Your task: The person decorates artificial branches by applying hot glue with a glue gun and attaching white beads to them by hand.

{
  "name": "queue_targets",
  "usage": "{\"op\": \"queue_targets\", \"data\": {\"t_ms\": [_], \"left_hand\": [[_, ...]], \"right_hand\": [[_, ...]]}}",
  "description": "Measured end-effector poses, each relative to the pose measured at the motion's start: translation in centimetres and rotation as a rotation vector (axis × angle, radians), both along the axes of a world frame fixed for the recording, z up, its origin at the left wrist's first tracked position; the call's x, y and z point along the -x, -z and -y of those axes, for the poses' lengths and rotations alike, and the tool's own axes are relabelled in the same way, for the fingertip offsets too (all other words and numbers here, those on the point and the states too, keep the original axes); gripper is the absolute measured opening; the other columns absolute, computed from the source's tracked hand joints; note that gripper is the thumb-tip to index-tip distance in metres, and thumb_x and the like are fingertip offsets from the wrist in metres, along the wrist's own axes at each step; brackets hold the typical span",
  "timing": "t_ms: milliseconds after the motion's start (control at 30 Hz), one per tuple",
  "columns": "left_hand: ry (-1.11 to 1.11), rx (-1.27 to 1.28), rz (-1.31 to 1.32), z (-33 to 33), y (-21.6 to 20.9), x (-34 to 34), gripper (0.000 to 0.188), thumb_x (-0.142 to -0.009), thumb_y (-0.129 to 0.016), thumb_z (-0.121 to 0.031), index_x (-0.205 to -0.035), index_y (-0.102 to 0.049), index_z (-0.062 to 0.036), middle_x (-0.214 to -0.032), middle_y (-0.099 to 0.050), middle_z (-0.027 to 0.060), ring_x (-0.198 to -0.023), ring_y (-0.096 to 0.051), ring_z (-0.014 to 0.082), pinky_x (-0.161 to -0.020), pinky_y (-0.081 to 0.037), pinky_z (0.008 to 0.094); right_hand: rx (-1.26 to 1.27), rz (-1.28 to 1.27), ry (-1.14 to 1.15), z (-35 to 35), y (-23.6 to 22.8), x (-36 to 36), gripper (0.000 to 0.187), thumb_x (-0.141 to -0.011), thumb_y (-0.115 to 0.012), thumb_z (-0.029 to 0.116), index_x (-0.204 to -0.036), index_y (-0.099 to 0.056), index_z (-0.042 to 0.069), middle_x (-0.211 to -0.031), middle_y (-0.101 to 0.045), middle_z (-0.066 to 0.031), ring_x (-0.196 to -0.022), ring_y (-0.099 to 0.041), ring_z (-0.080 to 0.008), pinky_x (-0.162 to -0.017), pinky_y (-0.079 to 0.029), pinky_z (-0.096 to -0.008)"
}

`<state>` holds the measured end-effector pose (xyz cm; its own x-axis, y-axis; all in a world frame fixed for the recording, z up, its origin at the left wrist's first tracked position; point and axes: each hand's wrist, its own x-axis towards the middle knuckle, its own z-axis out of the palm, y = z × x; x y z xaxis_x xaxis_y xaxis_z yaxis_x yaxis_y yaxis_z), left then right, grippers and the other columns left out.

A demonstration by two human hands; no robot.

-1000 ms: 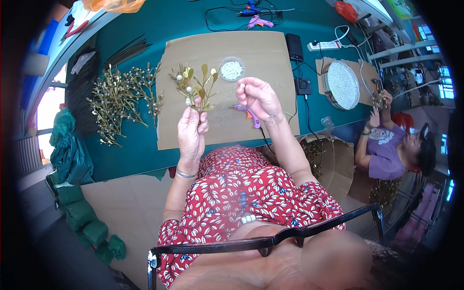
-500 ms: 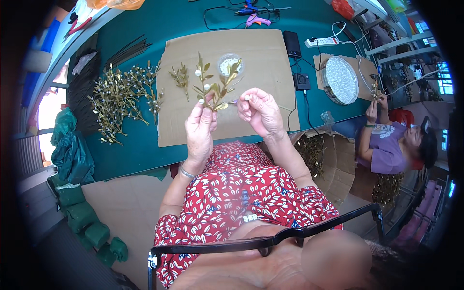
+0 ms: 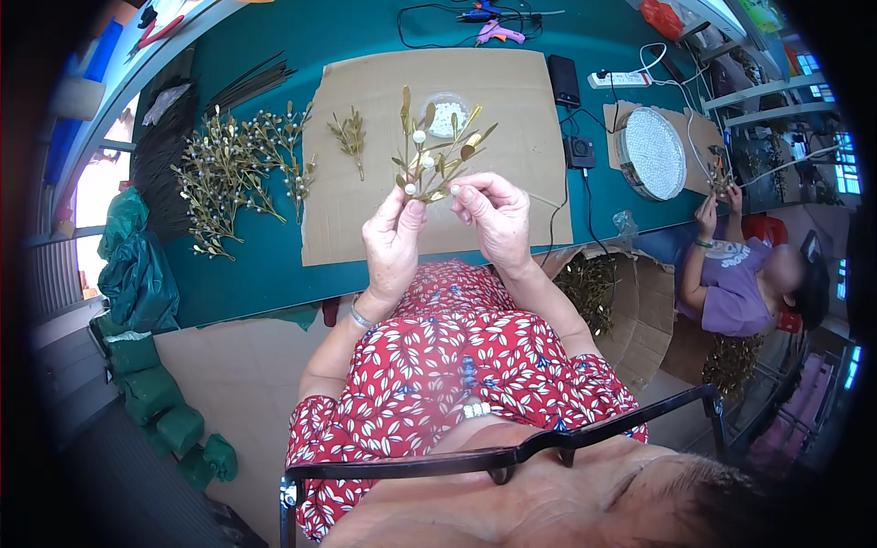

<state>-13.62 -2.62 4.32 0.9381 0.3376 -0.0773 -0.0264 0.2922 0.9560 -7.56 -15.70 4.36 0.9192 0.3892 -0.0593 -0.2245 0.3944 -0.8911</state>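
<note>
Between the thumb and fingertips of my left hand (image 3: 393, 239) is the lower end of an artificial sprig (image 3: 429, 155) with gold-green leaves and a few white beads along it. My right hand (image 3: 498, 219) pinches a small white bead (image 3: 455, 190) right against the sprig's right side. I cannot tell whether this bead touches the stem. Behind the leaves, a clear round dish (image 3: 448, 114) of white beads stands on the brown cardboard sheet (image 3: 512, 91). A smaller sprig (image 3: 349, 142) without visible beads lies left of the dish.
Several beaded sprigs (image 3: 233, 173) lie on the green table (image 3: 365, 27) at left, near dark stems (image 3: 251, 82). Far back is a purple glue gun (image 3: 500, 33). At right are a power strip (image 3: 621, 79), a round tray of white beads (image 3: 652, 153) and a co-worker (image 3: 731, 283) holding a sprig.
My right hand has brought the white bead leftward to the sprig, closing the gap between my hands. My left hand and the sprig have shifted right. The view has also moved slightly.
</note>
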Motion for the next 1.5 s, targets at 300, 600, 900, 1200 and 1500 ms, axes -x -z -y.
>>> {"op": "queue_targets", "data": {"t_ms": [300,600,900,1200,1500], "left_hand": [[-0.025,0.009,-0.011,-0.1,0.1,-0.2,0.037,-0.094,-0.050,-0.014,-0.127,-0.047,0.0027,-0.072,-0.043,-0.0045,-0.059,-0.034,0.0026,-0.049,-0.027,0.0165],[-0.008,0.028,-0.050,-0.3,0.2,-0.1,0.030,-0.093,-0.053,-0.018,-0.114,-0.056,0.0039,-0.076,-0.048,-0.0044,-0.067,-0.040,0.0027,-0.058,-0.035,0.0167],[-0.014,0.006,-0.056,-0.3,0.1,-0.2,0.032,-0.093,-0.054,-0.016,-0.117,-0.055,0.0037,-0.079,-0.050,-0.0029,-0.070,-0.042,0.0035,-0.060,-0.037,0.0175],[-0.051,-0.062,-0.061,-0.4,0.4,-0.2,0.035,-0.091,-0.055,-0.013,-0.121,-0.052,0.0059,-0.083,-0.055,0.0002,-0.072,-0.046,0.0052,-0.063,-0.040,0.0191],[-0.050,-0.083,-0.019,-0.3,0.7,-0.5,0.034,-0.094,-0.051,-0.015,-0.124,-0.050,0.0023,-0.071,-0.043,-0.0051,-0.059,-0.035,0.0020,-0.050,-0.027,0.0154]], "right_hand": [[0.057,0.074,0.019,-0.4,0.2,-0.1,0.013,-0.087,-0.060,0.009,-0.096,-0.064,0.000,-0.078,-0.062,-0.0009,-0.069,-0.055,-0.0040,-0.057,-0.040,-0.0165],[0.085,0.130,0.032,-0.5,0.6,-0.1,0.013,-0.087,-0.059,0.006,-0.097,-0.064,-0.001,-0.081,-0.062,-0.0020,-0.070,-0.054,-0.0047,-0.057,-0.040,-0.0171],[0.140,0.219,0.054,-0.5,0.5,-0.3,0.013,-0.085,-0.060,0.002,-0.096,-0.065,-0.001,-0.079,-0.061,-0.0031,-0.069,-0.055,-0.0061,-0.058,-0.042,-0.0184],[0.267,0.490,0.065,-0.8,0.5,-0.9,0.013,-0.081,-0.061,-0.004,-0.094,-0.065,-0.002,-0.073,-0.060,-0.0057,-0.059,-0.055,-0.0096,-0.051,-0.045,-0.0210],[0.436,0.695,0.162,-1.1,0.9,-0.9,0.016,-0.077,-0.066,-0.003,-0.093,-0.065,-0.002,-0.074,-0.062,-0.0095,-0.064,-0.059,-0.0158,-0.055,-0.047,-0.0249]]}}
